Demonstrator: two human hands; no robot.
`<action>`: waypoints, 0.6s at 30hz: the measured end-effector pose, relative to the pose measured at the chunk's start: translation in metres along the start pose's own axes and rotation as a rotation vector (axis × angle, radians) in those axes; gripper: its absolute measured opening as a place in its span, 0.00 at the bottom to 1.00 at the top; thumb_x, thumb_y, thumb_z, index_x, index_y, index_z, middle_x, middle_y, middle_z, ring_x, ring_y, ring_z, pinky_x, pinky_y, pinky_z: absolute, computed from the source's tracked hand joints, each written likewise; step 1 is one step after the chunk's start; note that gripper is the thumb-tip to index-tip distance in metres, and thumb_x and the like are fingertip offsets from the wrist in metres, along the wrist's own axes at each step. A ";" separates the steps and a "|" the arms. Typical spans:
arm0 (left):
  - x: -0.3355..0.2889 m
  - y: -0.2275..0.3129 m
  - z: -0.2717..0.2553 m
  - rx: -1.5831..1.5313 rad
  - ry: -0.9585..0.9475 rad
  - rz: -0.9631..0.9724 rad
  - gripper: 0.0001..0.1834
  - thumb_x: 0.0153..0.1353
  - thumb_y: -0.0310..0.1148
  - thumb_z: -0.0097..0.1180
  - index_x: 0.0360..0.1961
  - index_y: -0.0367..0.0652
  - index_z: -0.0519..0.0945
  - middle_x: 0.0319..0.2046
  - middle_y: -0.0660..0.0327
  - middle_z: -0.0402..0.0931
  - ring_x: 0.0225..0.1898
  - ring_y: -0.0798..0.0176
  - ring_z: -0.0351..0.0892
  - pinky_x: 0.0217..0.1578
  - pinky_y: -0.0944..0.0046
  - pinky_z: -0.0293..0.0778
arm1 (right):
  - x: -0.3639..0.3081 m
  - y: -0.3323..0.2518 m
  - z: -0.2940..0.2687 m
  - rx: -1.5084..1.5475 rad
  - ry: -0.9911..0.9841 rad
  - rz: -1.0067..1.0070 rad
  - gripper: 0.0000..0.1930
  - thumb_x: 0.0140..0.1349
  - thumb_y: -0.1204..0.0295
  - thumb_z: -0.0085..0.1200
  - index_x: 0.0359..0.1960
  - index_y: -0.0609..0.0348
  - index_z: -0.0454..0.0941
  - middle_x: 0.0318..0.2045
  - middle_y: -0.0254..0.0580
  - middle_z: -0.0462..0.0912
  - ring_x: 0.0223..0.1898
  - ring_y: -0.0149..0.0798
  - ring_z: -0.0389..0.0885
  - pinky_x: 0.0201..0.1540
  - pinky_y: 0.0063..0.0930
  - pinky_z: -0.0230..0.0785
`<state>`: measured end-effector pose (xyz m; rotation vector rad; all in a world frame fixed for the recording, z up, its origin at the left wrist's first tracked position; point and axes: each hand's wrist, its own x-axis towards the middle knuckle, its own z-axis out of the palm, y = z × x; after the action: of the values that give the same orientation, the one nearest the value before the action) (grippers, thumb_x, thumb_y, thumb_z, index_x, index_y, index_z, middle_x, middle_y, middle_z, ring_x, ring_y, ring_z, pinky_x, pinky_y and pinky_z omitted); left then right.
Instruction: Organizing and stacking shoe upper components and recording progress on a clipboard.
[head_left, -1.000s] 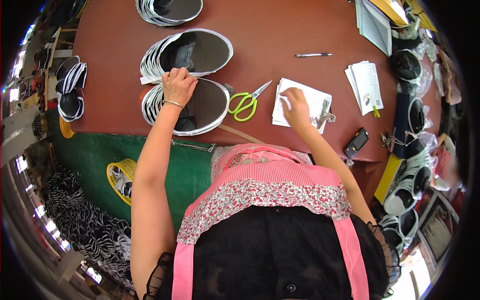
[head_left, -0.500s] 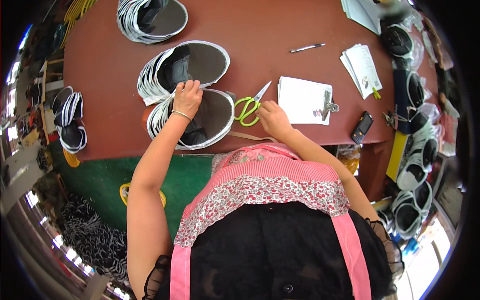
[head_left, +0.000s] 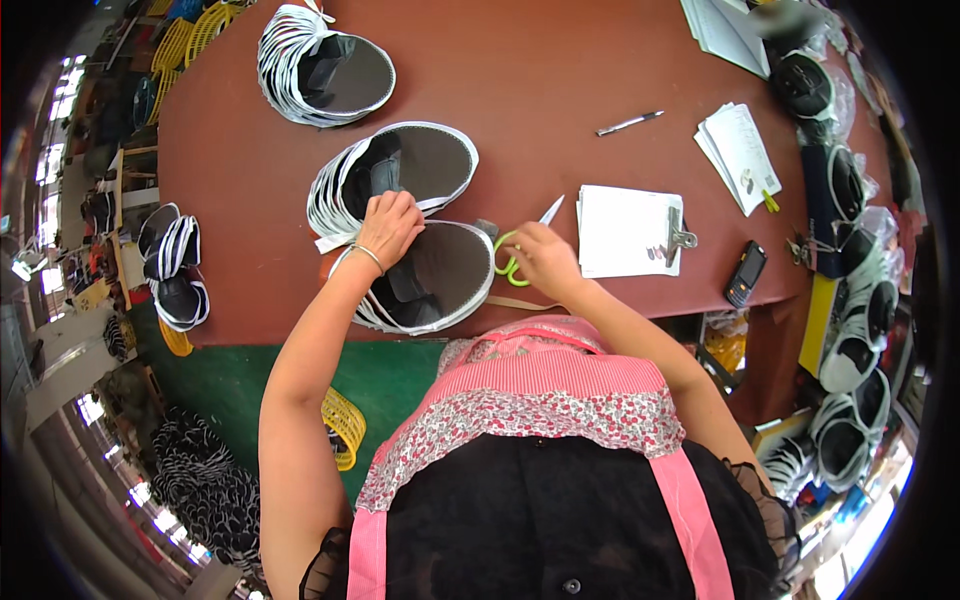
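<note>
Two nested stacks of black shoe uppers with white edges lie side by side on the reddish-brown table: a farther stack (head_left: 430, 165) and a nearer stack (head_left: 455, 270). My left hand (head_left: 390, 230) is closed where the two meet, its fingertips curled onto the uppers' edges. To the right, my right hand (head_left: 545, 260) hovers over green-handled scissors (head_left: 552, 210) and covers part of them. Its fingers are pinched together; whatever they hold, if anything, cannot be made out. A strip of tan material (head_left: 525, 303) lies below that hand.
Another stack of uppers (head_left: 350, 80) sits at the far left. On the right are a clipboard with papers (head_left: 625, 230), a pen (head_left: 630, 124), clipped sheets (head_left: 735, 150) and a black handset (head_left: 746, 273). Shoes (head_left: 180, 300) stand at the left edge, a yellow basket (head_left: 345, 425) below.
The whole view has shifted, so the table's things appear lower and farther right. My right hand has moved left over the scissors' handles. My left hand stays at the uppers.
</note>
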<state>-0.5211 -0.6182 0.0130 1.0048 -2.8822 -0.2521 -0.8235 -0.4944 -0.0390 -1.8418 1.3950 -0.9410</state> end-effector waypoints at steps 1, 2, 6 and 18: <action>0.002 0.003 -0.002 0.023 -0.076 -0.036 0.09 0.57 0.31 0.65 0.37 0.48 0.78 0.46 0.60 0.72 0.51 0.53 0.71 0.53 0.50 0.65 | 0.012 -0.008 0.014 -0.029 0.010 -0.070 0.08 0.60 0.74 0.62 0.41 0.56 0.83 0.40 0.42 0.80 0.45 0.49 0.81 0.47 0.43 0.77; 0.004 0.004 -0.003 0.027 -0.080 -0.040 0.09 0.57 0.31 0.65 0.37 0.48 0.78 0.46 0.60 0.72 0.51 0.53 0.71 0.53 0.50 0.65 | 0.027 -0.017 0.027 0.015 -0.001 -0.108 0.08 0.60 0.74 0.61 0.41 0.56 0.83 0.40 0.41 0.80 0.45 0.48 0.80 0.47 0.42 0.77; 0.007 -0.006 0.007 0.000 0.107 -0.017 0.10 0.60 0.26 0.61 0.41 0.41 0.76 0.53 0.56 0.74 0.56 0.48 0.72 0.60 0.44 0.67 | 0.072 -0.029 0.082 0.043 -0.005 -0.131 0.08 0.61 0.74 0.61 0.42 0.54 0.84 0.39 0.39 0.80 0.44 0.47 0.80 0.46 0.41 0.77; 0.000 -0.024 0.035 -0.134 0.086 -0.051 0.10 0.60 0.22 0.56 0.42 0.41 0.72 0.40 0.55 0.74 0.45 0.50 0.76 0.45 0.55 0.77 | 0.100 -0.028 0.129 -0.059 0.202 0.034 0.04 0.59 0.72 0.64 0.33 0.53 0.81 0.33 0.40 0.80 0.39 0.48 0.82 0.42 0.43 0.76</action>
<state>-0.5105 -0.6322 -0.0257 1.0387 -2.7247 -0.3902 -0.6833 -0.5769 -0.0695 -1.7993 1.5853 -1.1044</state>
